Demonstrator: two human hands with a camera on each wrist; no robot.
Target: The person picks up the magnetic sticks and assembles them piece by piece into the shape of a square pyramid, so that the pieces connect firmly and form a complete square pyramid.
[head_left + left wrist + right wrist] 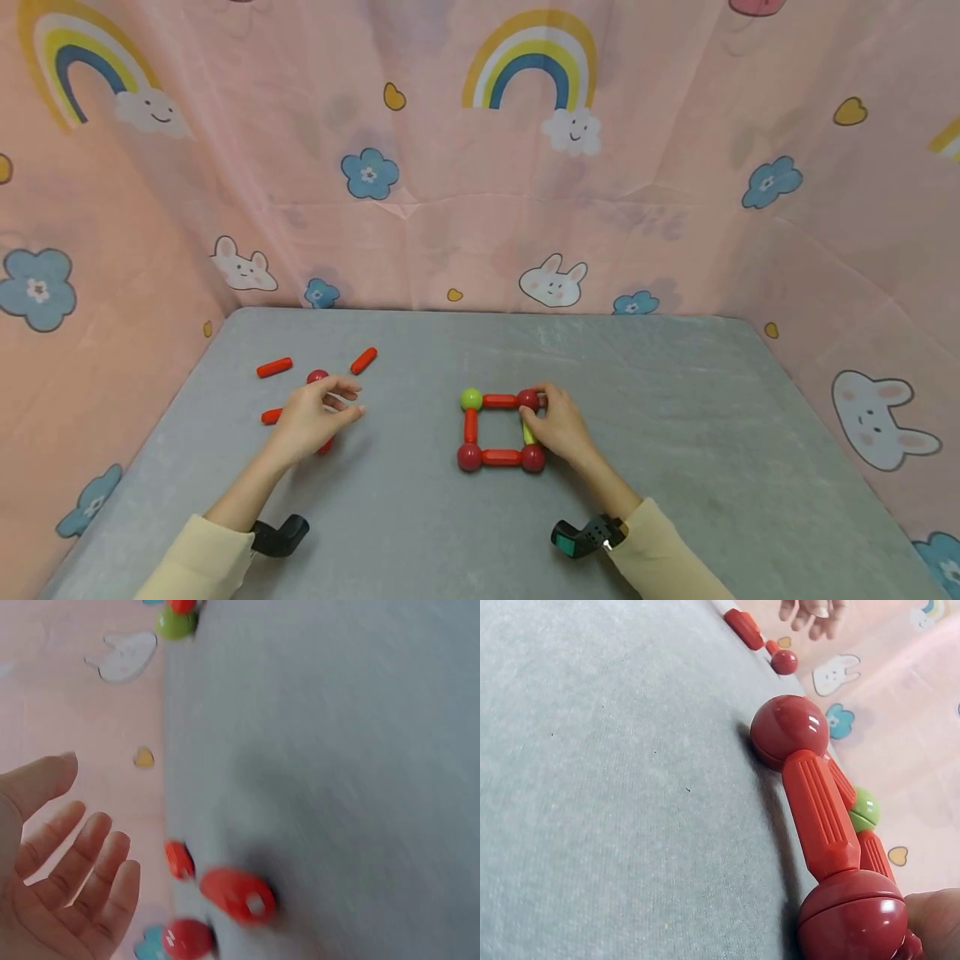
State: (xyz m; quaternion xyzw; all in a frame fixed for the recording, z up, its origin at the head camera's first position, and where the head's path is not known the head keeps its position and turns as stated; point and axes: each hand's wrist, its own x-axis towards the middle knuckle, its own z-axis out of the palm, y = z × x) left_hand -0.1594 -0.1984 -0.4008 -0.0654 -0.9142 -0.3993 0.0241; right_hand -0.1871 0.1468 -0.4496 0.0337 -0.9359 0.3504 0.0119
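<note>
On grey table [675, 392], four balls, seemingly four rods under gripping right hand [558, 427]; left hand [311, 417] empty, slack.

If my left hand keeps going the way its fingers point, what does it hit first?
Probably nothing: the left hand points right, toward bare table. The green ball of the square lies further along, though depth is unclear.
</note>
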